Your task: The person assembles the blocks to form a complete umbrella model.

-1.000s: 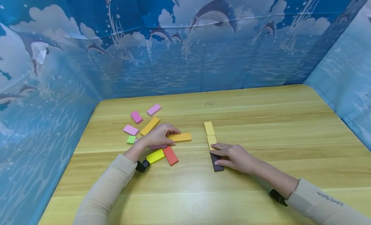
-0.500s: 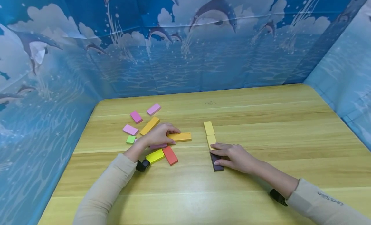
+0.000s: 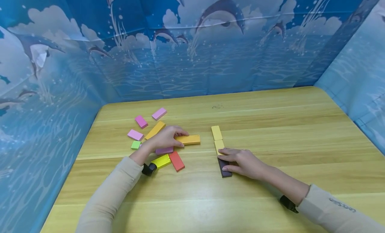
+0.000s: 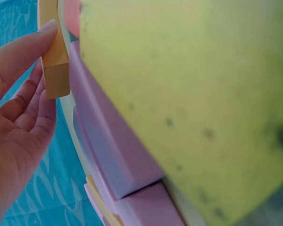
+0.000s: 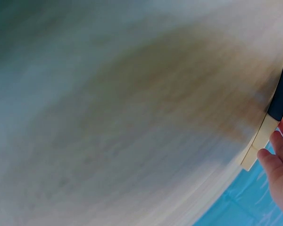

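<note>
My left hand [image 3: 166, 137] pinches a long orange block [image 3: 190, 139] between thumb and fingers. The wrist view from the left shows the thumb on one side of that orange block [image 4: 55, 59] and fingers on the other. To the right, a row holds two pale yellow blocks [image 3: 217, 133] and a black block [image 3: 225, 173], laid end to end. My right hand [image 3: 245, 163] rests against this row. Its thumb lies on the black block and its fingertips touch the nearer pale yellow block. Only the hand's fingers [image 5: 272, 160] show beside the row in the right wrist view.
Around the left hand lie a purple block [image 3: 164, 151], a red block [image 3: 176, 161], a bright yellow block [image 3: 161, 161], a green block [image 3: 136, 145], another orange block [image 3: 156, 129] and several pink blocks [image 3: 141, 121]. A dolphin-print curtain [image 3: 192, 69] borders the wooden table [image 3: 270, 126].
My left hand has shifted slightly to the right and away from me, with the orange block moving along. More of the purple block shows. The right hand and the row have stayed still.
</note>
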A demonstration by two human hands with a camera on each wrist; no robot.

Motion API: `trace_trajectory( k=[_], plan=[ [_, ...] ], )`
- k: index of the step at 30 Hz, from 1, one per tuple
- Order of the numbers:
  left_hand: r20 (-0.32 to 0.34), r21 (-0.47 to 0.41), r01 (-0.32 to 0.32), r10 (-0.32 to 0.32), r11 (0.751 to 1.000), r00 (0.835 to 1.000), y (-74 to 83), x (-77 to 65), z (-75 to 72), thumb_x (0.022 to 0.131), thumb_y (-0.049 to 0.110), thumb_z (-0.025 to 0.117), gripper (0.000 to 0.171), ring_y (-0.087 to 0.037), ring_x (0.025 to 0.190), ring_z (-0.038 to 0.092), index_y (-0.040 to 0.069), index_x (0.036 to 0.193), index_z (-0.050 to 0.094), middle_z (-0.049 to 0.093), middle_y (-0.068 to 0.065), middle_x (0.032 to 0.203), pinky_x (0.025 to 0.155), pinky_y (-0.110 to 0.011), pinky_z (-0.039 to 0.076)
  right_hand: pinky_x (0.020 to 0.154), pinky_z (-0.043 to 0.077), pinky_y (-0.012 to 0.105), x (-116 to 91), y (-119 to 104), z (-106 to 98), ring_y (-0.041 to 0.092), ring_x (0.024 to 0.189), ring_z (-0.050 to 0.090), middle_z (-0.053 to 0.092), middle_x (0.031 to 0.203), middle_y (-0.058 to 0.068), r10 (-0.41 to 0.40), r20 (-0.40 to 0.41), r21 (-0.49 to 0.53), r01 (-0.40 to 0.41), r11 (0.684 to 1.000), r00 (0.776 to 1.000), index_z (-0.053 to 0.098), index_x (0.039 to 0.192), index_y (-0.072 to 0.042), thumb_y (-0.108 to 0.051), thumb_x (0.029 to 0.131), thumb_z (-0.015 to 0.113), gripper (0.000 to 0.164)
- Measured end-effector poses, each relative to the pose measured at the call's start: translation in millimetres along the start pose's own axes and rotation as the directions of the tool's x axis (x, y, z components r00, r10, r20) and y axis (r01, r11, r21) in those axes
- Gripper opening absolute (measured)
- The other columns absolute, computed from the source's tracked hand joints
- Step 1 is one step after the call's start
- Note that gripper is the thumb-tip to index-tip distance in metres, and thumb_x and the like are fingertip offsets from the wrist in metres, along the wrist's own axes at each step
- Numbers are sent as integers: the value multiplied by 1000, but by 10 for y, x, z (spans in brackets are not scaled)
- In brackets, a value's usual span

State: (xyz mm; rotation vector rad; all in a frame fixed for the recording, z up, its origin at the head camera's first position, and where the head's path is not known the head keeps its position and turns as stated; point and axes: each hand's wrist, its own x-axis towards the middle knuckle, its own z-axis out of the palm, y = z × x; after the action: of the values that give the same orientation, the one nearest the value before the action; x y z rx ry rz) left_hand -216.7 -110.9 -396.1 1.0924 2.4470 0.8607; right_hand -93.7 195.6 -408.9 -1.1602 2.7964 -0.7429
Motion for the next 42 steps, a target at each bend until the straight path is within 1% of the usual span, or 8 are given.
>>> trace_trajectory(
  k=[6,12,17,21,25,30,36,42],
  plan=[
    [-24,-17,28,-28,999,999,45,28,-48,77,11,76,42,-16,97,58,5,117,65,64,-5,108,84,-30,47,90,45,45,0,-5,-4,32,118,51,54,130,16,3,1,-3,-3,1000,1000,61,122,-1,-27,87,65,44],
    [-61,-17,30,-31,999,998,89,87,-82,74,12,79,41,-15,92,58,5,112,67,66,-4,103,80,-28,47,90,45,46,-4,-7,-3,32,119,51,54,130,17,1,1,-3,-1,1000,1000,61,122,0,-27,87,65,44],
    [-77,-24,38,-40,999,996,127,170,-93,73,12,79,39,-14,90,58,7,110,68,66,-2,101,78,-26,48,90,45,45,-13,5,5,32,118,51,54,129,17,-5,-6,-5,5,1000,1000,61,121,0,-26,86,66,44],
    [-96,-18,28,-29,999,995,166,258,-117,72,10,79,39,-15,90,58,5,110,68,65,-5,101,78,-26,48,89,45,45,-19,9,8,32,118,52,54,129,17,-3,0,-2,3,1000,1000,61,122,0,-27,87,65,44],
    [-113,-22,19,-22,1000,993,200,362,-140,72,9,79,40,-17,92,58,4,110,68,66,-7,103,81,-28,47,89,45,46,-18,10,7,32,118,52,54,130,16,3,6,4,-3,1000,1000,61,123,-1,-29,89,63,43],
    [-105,-53,34,-39,998,994,251,526,-126,75,11,78,41,-17,96,57,4,114,66,65,-7,107,84,-28,46,90,45,46,-14,14,8,31,118,52,54,130,16,8,6,13,-8,1000,1000,61,123,-2,-30,90,62,44],
    [-95,-88,54,-62,995,994,312,808,-65,76,11,77,41,-17,97,57,5,115,65,64,-7,109,85,-28,45,90,45,45,-5,23,-2,30,118,51,54,130,15,8,6,10,-8,1000,1000,61,123,-2,-29,89,63,44],
    [-95,-148,41,-55,988,994,357,1052,4,77,10,76,42,-17,99,57,4,116,65,64,-7,112,86,-26,44,90,45,44,-11,6,-17,30,118,52,54,129,16,3,8,3,-3,1000,1000,61,122,-1,-26,87,66,43]
  ],
)
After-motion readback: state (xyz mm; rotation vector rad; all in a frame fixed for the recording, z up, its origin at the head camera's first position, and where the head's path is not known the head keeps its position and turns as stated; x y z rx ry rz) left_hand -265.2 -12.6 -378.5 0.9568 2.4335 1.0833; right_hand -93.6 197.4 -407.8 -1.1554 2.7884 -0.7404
